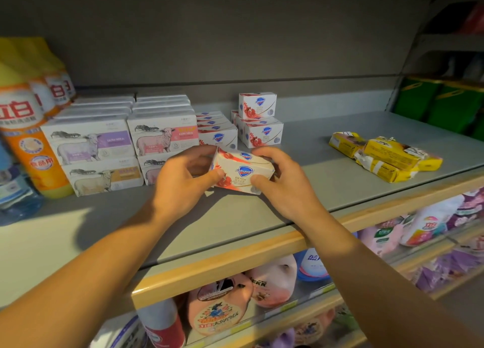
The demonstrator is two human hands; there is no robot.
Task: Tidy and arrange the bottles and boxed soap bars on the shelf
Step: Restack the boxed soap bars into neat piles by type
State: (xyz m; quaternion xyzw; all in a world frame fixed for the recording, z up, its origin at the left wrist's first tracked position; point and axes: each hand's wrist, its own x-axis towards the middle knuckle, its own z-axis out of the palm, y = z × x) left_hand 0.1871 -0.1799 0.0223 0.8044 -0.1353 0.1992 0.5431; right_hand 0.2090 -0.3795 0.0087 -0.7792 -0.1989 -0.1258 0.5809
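Observation:
A white and red Safeguard soap box [242, 169] is held tilted just above the grey shelf [301, 195]. My left hand [183, 180] grips its left end and my right hand [282, 180] grips its right end. Behind it stand more Safeguard boxes [263, 132], stacked, with one box [257, 105] on top, and a flatter row [217, 130] to their left. Goat-milk soap boxes [110, 143] with sheep pictures are stacked at the left. Orange and yellow bottles [28, 127] stand at the far left.
Several yellow wrapped soap bars [387, 156] lie loosely piled at the right of the shelf. A blue bottle [13, 188] stands at the left edge. Green packs [445, 104] fill the neighbouring shelf. Pink and purple refill pouches [222, 305] sit on the shelf below.

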